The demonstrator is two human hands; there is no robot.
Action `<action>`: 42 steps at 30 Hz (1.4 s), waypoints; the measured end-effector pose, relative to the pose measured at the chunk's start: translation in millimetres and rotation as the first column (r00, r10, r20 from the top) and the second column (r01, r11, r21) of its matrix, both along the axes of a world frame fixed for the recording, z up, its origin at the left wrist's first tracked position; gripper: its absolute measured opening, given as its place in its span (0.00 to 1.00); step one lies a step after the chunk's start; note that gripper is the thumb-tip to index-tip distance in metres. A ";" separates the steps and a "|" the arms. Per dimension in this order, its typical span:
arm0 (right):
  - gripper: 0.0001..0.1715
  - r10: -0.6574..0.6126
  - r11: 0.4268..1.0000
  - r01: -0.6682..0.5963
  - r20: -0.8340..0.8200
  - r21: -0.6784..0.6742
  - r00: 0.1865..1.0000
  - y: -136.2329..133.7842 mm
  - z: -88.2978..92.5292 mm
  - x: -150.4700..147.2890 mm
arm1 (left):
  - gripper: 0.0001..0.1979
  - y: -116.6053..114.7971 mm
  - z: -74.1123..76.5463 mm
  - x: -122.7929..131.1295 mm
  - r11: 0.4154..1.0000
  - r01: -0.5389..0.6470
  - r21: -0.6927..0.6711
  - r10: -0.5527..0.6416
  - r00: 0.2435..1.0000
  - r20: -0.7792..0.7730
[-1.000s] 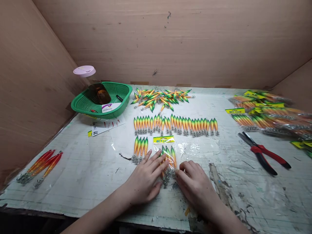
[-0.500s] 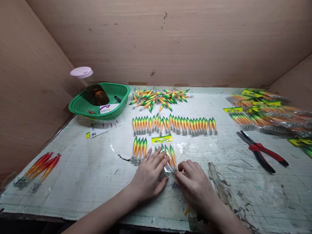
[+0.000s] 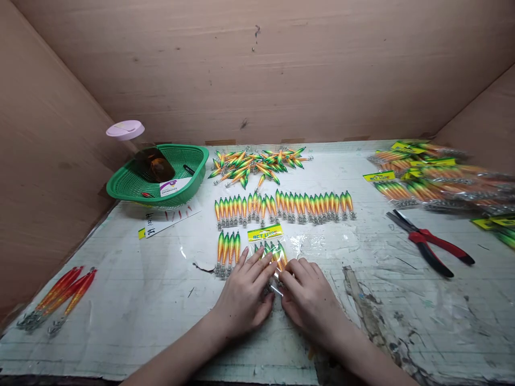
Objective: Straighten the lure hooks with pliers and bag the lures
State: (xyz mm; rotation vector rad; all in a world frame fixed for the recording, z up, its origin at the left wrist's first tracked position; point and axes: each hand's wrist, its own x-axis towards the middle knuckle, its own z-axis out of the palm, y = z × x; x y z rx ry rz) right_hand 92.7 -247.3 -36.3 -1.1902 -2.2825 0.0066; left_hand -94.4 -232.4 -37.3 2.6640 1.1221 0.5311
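Observation:
A clear plastic bag with a yellow header card (image 3: 264, 233) lies flat at the table's middle, with green-and-orange squid-jig lures (image 3: 270, 250) inside. My left hand (image 3: 244, 292) rests on the bag's lower left, fingers stretched out over the lures. My right hand (image 3: 308, 297) sits on the bag's lower right, fingers curled and pinching the plastic near the lures' hooks. Three loose lures (image 3: 226, 251) lie just left of the bag. A long row of lures (image 3: 281, 206) lies behind it.
A heap of loose lures (image 3: 257, 161) lies at the back. A green basket (image 3: 157, 174) stands back left beside a pink lid (image 3: 125, 130). Filled bags (image 3: 434, 177) pile at the right, with red-handled pliers (image 3: 428, 244) in front. Red lures (image 3: 60, 297) lie at the left edge.
Both hands have drawn closer together over the bag. The lures sit further up inside it, toward the header card. The camera has tilted a little.

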 end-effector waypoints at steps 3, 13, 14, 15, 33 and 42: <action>0.11 0.030 0.999 -0.030 0.009 -0.013 0.999 -0.5 2.6 6.0 | 0.24 -0.6 0.4 -0.5 1.000 -0.012 0.013 0.012 1.000 0.000; 0.16 0.147 0.981 -0.160 0.123 0.106 0.982 3.4 4.2 22.2 | 0.24 0.8 2.2 16.5 0.995 -0.093 0.028 0.093 0.996 -0.003; 0.18 0.149 0.979 -0.165 0.131 0.121 0.980 3.8 4.6 21.1 | 0.24 0.8 1.8 18.3 0.995 -0.094 0.027 0.094 0.996 0.001; 0.19 0.147 0.977 -0.166 0.138 0.134 0.979 4.3 5.2 20.1 | 0.25 0.5 1.4 19.3 0.996 -0.088 0.019 0.088 0.996 0.006; 0.09 0.102 0.995 -0.102 -0.014 -0.011 0.995 -12.2 22.5 32.6 | 0.26 -39.1 18.0 0.2 0.876 -0.335 -0.346 0.415 0.890 0.189; 0.08 0.134 0.830 -0.275 -0.304 -0.485 0.943 -35.0 -7.1 -2.7 | 0.33 -54.6 0.8 15.0 0.294 0.018 -0.956 0.868 0.414 0.275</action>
